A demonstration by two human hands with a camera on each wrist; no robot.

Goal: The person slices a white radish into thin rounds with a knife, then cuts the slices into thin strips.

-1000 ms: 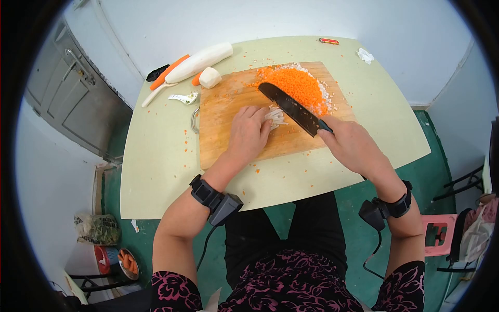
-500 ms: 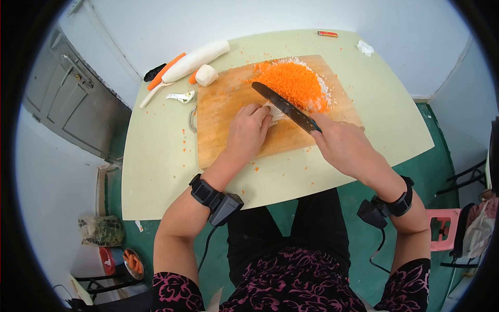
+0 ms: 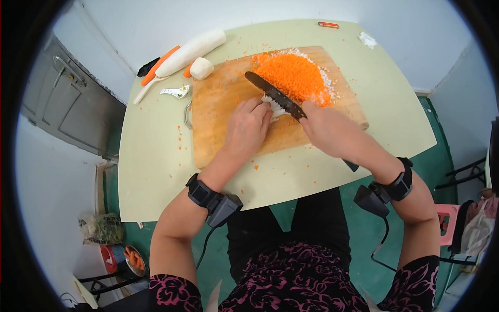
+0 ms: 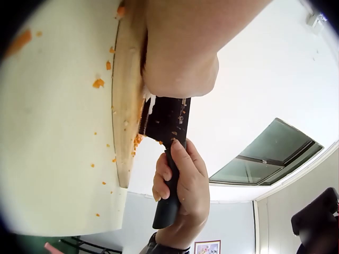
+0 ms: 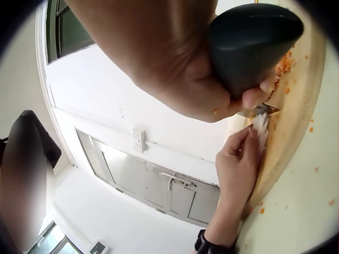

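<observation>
Knife (image 3: pixel 275 92) brought closer to the white strips (image 3: pixel 274 107) on the cutting board (image 3: pixel 215 106).

Near the middle of the board, the strips, thin and stick-like, are held under the curled fingers of the left hand (image 3: pixel 247 127); toward the board's right side, the smooth dark handle is grasped by the right hand (image 3: pixel 332 127). A second ago some gap was seen between blade and strips; now their ends are met by the blade, so slicing is judged to be under way, with short lengths of strip left uncut. The broad, dark blade is flecked with scraps. On the board's far right, grainy orange bits (image 3: pixel 291 78) are heaped, fringed with white crumbs. Beyond the board's far left corner, a smooth, tapered white radish (image 3: pixel 192 52) is laid beside a slim carrot (image 3: pixel 160 65).
</observation>
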